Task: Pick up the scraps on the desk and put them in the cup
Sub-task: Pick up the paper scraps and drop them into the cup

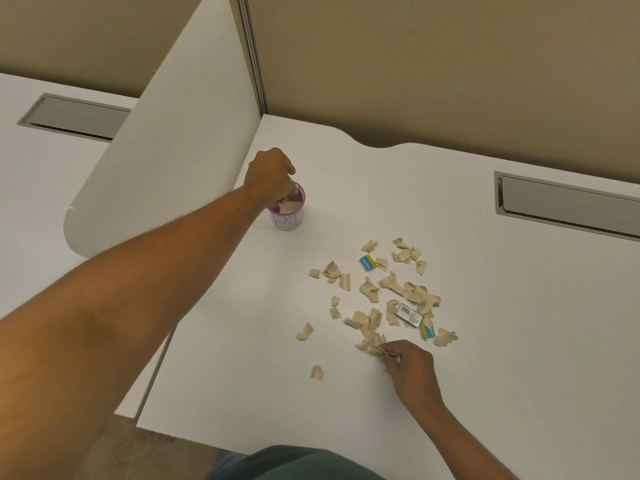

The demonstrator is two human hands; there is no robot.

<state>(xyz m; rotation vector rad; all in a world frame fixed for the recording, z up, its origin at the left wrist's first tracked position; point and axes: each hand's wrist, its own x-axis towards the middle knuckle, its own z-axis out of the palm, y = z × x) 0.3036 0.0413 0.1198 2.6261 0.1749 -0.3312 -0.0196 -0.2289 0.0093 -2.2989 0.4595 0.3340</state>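
- Left hand (269,177) was reached out over the cup (288,212), fingers bunched and pointing down into its mouth; whether they pinched anything could not be told.
- Cup stood upright on the white desk (346,202), near the curved divider panel (166,161); purple rim, white wall with blue marks, beige scraps already showing inside.
- Right hand (410,367) lay low on the desk at the near edge of the scraps (384,292), fingers curled and closed on a small clump of beige pieces (372,342).
- The rest of the scraps lay scattered loose on the desk, well apart from the cup, to its right and nearer the person.
- Among them: two small blue cards (368,263) and a dark-edged printed label (409,315).
- One stray scrap (316,372) sat apart to the left of the right hand.
- A grey cable hatch (568,202) was set into the desk at far right.
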